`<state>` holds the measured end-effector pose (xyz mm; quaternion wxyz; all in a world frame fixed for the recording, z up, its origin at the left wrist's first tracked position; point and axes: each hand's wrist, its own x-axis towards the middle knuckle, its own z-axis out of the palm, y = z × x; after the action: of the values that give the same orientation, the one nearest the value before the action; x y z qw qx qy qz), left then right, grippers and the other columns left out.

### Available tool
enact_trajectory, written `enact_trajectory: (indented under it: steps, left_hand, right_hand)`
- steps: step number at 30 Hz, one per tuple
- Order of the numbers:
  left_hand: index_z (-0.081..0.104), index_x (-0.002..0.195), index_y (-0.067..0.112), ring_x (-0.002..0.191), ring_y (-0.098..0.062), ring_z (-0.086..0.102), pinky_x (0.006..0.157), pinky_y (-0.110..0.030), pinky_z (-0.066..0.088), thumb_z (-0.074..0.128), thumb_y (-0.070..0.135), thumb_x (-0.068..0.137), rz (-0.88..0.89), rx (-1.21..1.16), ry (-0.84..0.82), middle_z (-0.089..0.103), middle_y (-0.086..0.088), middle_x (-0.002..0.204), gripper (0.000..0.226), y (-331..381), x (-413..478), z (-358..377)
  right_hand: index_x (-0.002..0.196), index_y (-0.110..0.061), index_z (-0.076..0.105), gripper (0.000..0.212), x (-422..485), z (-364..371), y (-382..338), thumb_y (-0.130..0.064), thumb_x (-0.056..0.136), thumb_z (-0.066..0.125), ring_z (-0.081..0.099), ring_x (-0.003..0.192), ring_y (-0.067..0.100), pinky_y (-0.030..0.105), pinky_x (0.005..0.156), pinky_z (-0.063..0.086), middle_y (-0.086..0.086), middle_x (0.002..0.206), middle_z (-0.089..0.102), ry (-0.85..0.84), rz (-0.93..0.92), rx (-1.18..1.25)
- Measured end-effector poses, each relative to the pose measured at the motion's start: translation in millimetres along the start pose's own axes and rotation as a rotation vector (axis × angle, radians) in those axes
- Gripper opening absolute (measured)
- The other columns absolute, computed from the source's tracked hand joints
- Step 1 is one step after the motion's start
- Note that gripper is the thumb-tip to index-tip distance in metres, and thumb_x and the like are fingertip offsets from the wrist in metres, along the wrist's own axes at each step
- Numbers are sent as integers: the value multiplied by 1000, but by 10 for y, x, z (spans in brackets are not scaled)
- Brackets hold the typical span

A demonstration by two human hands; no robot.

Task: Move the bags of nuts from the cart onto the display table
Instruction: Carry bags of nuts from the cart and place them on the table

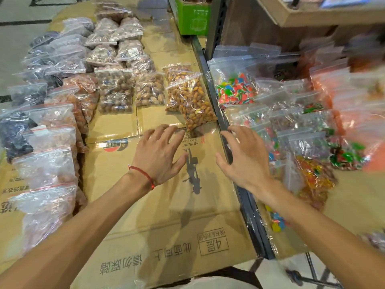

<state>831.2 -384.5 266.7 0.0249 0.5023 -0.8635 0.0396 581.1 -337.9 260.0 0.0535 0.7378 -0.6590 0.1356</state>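
Note:
A clear bag of orange-brown nuts [192, 102] lies on the cardboard-covered display table [158, 215], partly on top of a second bag of the same nuts [174, 75]. My left hand [159, 153], with a red string at the wrist, hovers open just below the bag's near end, fingers spread, holding nothing. My right hand [242, 157] is open too, over the table's dark right edge, beside the bag and apart from it. More bags of brown nuts [115, 90] lie in rows further left.
Bags of dark and reddish dried fruit [52, 130] line the table's left side. To the right, past a black metal rail [225, 126], lie bags of colourful sweets [236, 89]. A green box [192, 17] and a wooden shelf [312, 15] stand behind.

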Motion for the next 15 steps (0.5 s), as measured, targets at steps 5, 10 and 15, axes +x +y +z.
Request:
enact_trajectory:
  steps: [5, 10, 15]
  left_hand:
    - [51, 144, 18, 137, -35, 46, 101, -50, 43, 41, 64, 96, 119, -12, 16, 54, -10, 146, 68, 265, -71, -55]
    - [52, 143, 18, 138, -33, 46, 107, -50, 39, 39, 66, 96, 289, -11, 9, 54, -9, 147, 68, 635, -154, -65]
    - [52, 145, 18, 138, -32, 46, 106, -51, 38, 39, 65, 96, 421, -31, -9, 55, -9, 145, 69, 1109, -308, -68]
  right_hand:
    - [134, -12, 65, 55, -487, -167, -7, -48, 92, 63, 56, 130, 33, 47, 109, 40, 11, 137, 62, -35, 49, -73]
    - [133, -11, 66, 58, -1049, -282, 59, -51, 92, 60, 56, 131, 33, 45, 109, 40, 11, 138, 63, -39, 144, -123]
    - [130, -8, 68, 56, -1681, -413, 182, -46, 90, 63, 61, 122, 36, 44, 101, 41, 15, 132, 66, 30, 229, -171]
